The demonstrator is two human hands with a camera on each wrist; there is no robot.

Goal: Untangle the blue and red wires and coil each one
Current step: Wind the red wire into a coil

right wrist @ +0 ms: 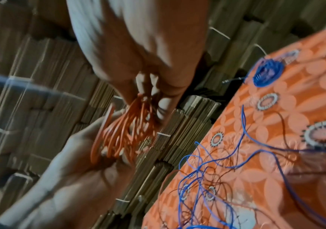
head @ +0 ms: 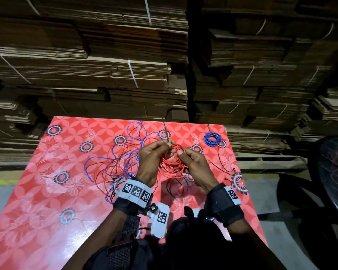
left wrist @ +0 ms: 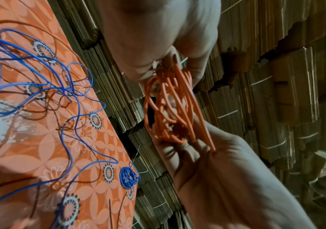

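Note:
A coil of red wire (head: 172, 162) is held above the table between both hands. My left hand (head: 165, 151) grips its left side, fingers curled over the top. My right hand (head: 183, 155) pinches the right side with thumb and fingers. The wrist views show the same red coil (left wrist: 170, 108) (right wrist: 122, 134) caught between the two palms. A finished blue coil (head: 212, 139) (left wrist: 128, 177) (right wrist: 268, 74) lies at the far right of the table. A loose tangle of blue and dark red wire (head: 121, 162) (left wrist: 40, 93) (right wrist: 207, 178) sprawls left of my hands.
The table (head: 47, 211) has a red flowered cover. Thin black strands (head: 222, 164) lie near its right edge. Bundled flat cardboard (head: 105, 65) is stacked high behind the far edge. A dark round object (head: 332, 182) stands to the right, off the table.

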